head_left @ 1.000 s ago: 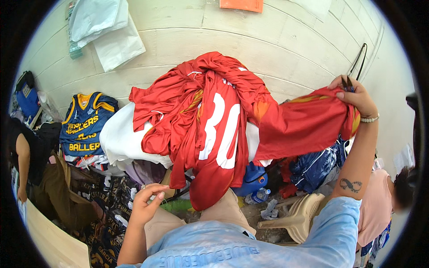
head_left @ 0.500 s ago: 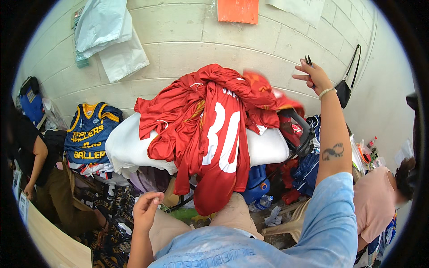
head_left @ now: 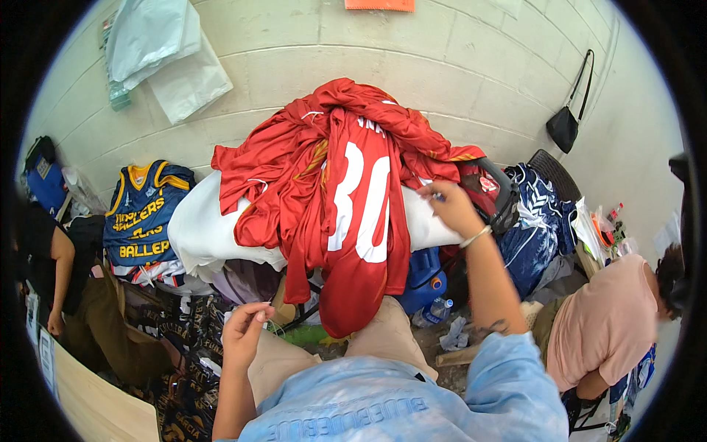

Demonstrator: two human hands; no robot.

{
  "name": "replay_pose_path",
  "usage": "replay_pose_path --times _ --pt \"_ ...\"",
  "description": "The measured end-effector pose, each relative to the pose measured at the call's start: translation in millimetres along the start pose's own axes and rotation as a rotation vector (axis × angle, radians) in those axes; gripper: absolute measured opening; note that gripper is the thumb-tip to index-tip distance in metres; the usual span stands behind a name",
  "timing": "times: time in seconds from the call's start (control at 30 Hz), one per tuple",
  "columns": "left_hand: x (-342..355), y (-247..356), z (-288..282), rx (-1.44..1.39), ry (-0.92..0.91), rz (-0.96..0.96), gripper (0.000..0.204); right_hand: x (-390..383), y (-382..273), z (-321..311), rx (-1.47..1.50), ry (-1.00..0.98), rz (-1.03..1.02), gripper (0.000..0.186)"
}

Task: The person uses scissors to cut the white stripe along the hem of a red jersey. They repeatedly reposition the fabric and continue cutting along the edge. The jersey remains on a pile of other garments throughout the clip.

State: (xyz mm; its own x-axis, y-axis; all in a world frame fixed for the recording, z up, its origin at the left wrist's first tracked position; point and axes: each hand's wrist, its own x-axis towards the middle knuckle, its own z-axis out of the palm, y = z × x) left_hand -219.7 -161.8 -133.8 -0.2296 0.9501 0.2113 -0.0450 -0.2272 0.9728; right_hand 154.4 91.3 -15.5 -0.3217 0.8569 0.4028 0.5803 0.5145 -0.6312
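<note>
A heap of red jerseys (head_left: 294,155) lies over a white padded board (head_left: 205,225). The top jersey, with large white numerals, hangs down over my lap. Left of the heap's lower end, my left hand (head_left: 241,333) is closed in a pinch, with a thin pale thread (head_left: 274,324) trailing from the fingertips. My right hand (head_left: 451,210) is over the board's right end, beside the jerseys, its fingers curled. A small dark bit of thread snips (head_left: 440,197) shows between those fingers; the rest is hidden.
A navy and yellow jersey (head_left: 143,210) lies at the left, navy clothes (head_left: 534,228) at the right. Under the board stand a blue jug (head_left: 422,280) and a plastic bottle (head_left: 433,312). People sit close by, one at far left, another in pink (head_left: 607,317) at right.
My right hand has come down from high at the right, by the wall, to the board's right end. The red cloth at the heap's right has settled. My left hand stays pinched.
</note>
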Motion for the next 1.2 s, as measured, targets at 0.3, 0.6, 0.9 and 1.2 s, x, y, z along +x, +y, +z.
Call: replay_pose_path --times 0.3,0.6,0.9,1.2 --pt "-20 14 -4 0.258 -0.164 0.031 0.019 -66 -7 89 -0.036 0.427 0.198 0.027" --pt "-27 -3 2 0.107 -0.064 -0.088 0.019 -87 -5 12 -0.050 0.583 0.233 0.035" --pt "10 21 83 0.203 -0.419 0.013 0.031 -114 -86 -21 0.537 0.240 0.300 0.039" --pt "59 79 187 0.064 -0.370 0.552 0.055 -115 -142 -12 0.991 0.101 0.146 0.045"
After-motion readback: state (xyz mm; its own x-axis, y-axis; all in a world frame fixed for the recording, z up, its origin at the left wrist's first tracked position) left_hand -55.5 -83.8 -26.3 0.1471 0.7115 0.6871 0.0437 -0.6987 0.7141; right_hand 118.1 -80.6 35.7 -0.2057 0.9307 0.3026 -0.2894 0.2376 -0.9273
